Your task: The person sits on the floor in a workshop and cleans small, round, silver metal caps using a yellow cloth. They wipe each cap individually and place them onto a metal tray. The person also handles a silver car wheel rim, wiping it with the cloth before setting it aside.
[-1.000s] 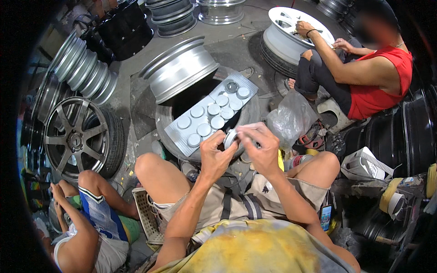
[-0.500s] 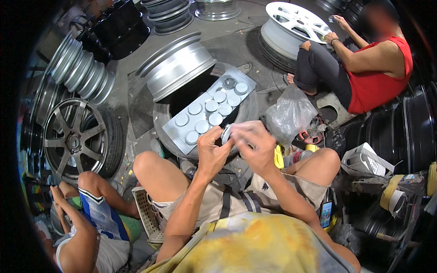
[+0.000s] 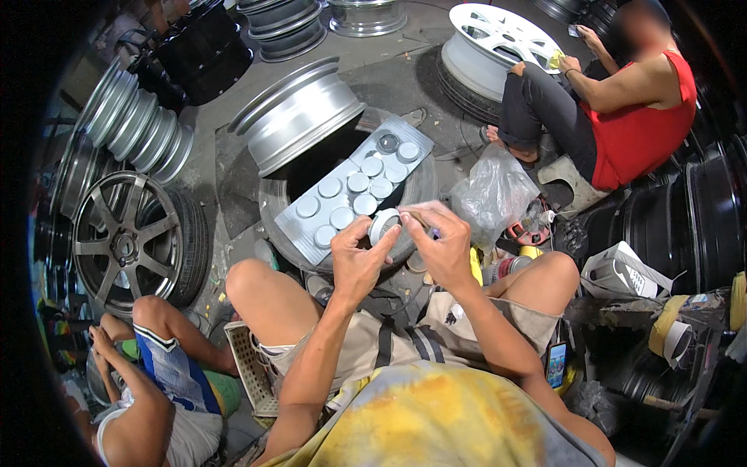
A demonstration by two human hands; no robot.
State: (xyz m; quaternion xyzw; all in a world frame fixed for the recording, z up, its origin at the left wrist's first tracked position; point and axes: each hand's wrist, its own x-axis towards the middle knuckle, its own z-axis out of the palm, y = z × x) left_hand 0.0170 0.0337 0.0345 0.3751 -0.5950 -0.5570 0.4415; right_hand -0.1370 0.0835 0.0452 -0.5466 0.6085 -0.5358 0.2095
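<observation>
Left hand (image 3: 354,261): thumb and fingers pinching a round pale cap (image 3: 381,226) by its side, cap tilted. Right hand (image 3: 443,253): fingers drawn together at the cap's right edge; cannot tell whether they grip anything. Beyond the left hand: silver sheet (image 3: 298,231) bearing more round caps (image 3: 330,187), laid across a tire (image 3: 424,187). Farther past it: silver wheel rim (image 3: 303,117). Beyond and right of the right hand: clear plastic bag (image 3: 494,194).

Wheel workshop (stacked rims (image 3: 282,33)).
</observation>
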